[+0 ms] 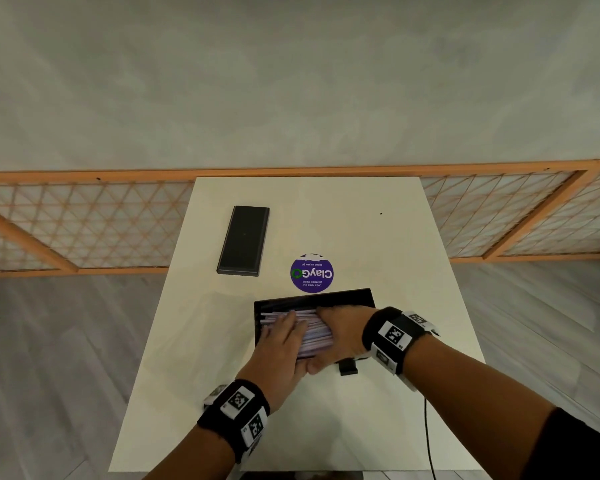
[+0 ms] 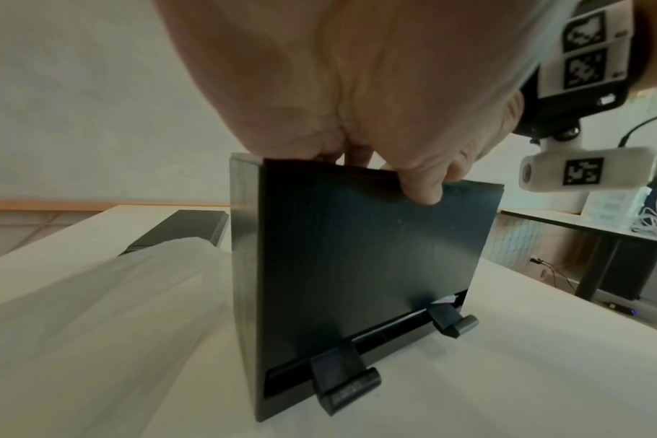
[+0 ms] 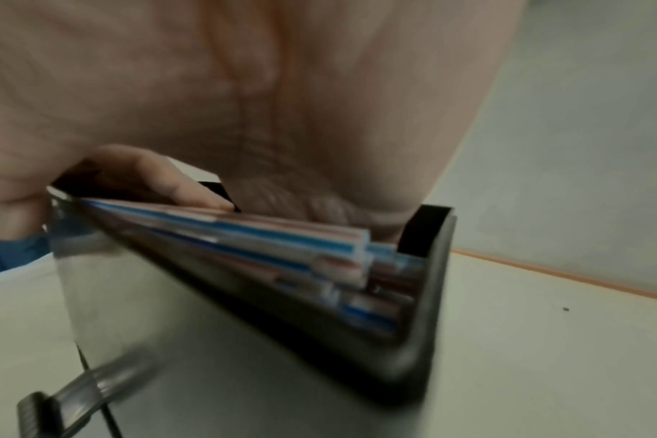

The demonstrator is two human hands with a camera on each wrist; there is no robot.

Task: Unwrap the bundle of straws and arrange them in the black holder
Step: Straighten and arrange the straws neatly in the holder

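Straws (image 1: pixel 314 336) sit packed in the black holder (image 1: pixel 347 296) on my worktop (image 1: pixel 378 420), my left hand (image 1: pixel 279 344) lying flat with straight fingers on them, my right hand (image 1: pixel 340 332) clasped round the bundle, lid (image 1: pixel 243 240) and purple sticker (image 1: pixel 311 274) beyond.

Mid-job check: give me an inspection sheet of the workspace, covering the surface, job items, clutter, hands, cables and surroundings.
Surface: white table, with a small dark speck far right.
Job's things: straws lie stacked in the open black holder; black lid lies apart, far left.
Clutter: purple round sticker behind the holder; crumpled clear wrapper beside it.
Grippers: left hand rests flat on the straws; right hand grips the straws at the holder's right end.
Cables: black cable hangs below the right wrist.
Surroundings: wooden lattice screen, grey floor, pale wall.
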